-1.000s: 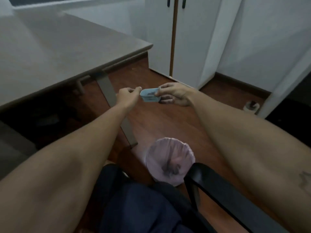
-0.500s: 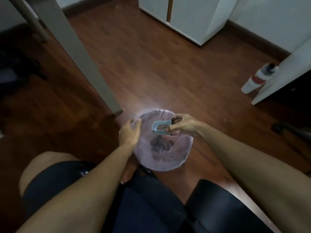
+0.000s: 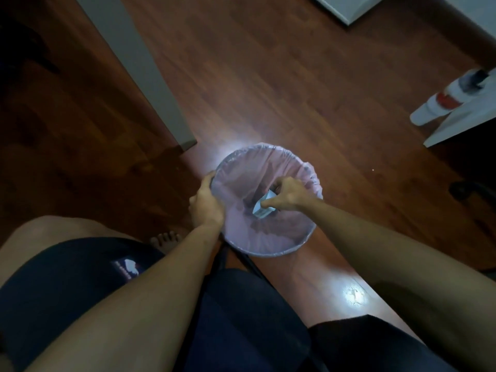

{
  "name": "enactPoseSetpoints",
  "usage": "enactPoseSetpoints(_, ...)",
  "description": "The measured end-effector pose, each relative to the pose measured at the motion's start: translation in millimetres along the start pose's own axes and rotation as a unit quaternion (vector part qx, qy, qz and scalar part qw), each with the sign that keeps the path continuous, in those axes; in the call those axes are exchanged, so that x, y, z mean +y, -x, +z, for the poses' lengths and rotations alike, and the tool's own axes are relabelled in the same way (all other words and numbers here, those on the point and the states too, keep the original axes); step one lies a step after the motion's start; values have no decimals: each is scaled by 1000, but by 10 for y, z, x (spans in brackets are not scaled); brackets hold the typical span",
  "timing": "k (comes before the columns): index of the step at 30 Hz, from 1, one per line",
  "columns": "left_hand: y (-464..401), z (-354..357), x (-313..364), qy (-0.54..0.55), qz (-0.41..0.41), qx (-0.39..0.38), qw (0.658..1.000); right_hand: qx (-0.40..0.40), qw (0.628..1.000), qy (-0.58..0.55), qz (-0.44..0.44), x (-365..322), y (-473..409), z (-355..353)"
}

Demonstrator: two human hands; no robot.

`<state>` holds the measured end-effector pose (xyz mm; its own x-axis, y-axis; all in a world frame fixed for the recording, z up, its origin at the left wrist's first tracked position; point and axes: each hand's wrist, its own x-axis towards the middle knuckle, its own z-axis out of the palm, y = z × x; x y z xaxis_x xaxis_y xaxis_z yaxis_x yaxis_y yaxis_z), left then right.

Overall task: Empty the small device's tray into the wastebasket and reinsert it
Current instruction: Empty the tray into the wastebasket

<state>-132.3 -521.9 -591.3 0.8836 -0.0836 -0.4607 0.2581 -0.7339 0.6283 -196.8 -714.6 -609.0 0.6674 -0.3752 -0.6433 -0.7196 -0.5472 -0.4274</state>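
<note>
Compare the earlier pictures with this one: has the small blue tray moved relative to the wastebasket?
Yes. The tray, pinched by the right hand, was level above the wastebasket rim; now it is tipped and lower, inside the opening.

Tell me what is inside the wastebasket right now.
The wastebasket holds a pinkish liner. The right hand reaches in, holding the small pale-blue tray tipped. Dark shapes lie at the bottom; hand and tray cover part of it. The left hand grips the rim.

Tray (image 3: 264, 208) mostly hidden by right hand (image 3: 285, 196) — contents unseen; bottle (image 3: 445, 99) blurred.
</note>
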Motion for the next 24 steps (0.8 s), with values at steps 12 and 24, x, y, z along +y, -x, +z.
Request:
enactPoseSetpoints(12,20,27,-31,-34,13,19,999,45,987,153,-25,-95,-234,286)
enactPoseSetpoints(24,-27,27,-48,-9,16,16,1000,55,990,133,-8,-211,-250,206)
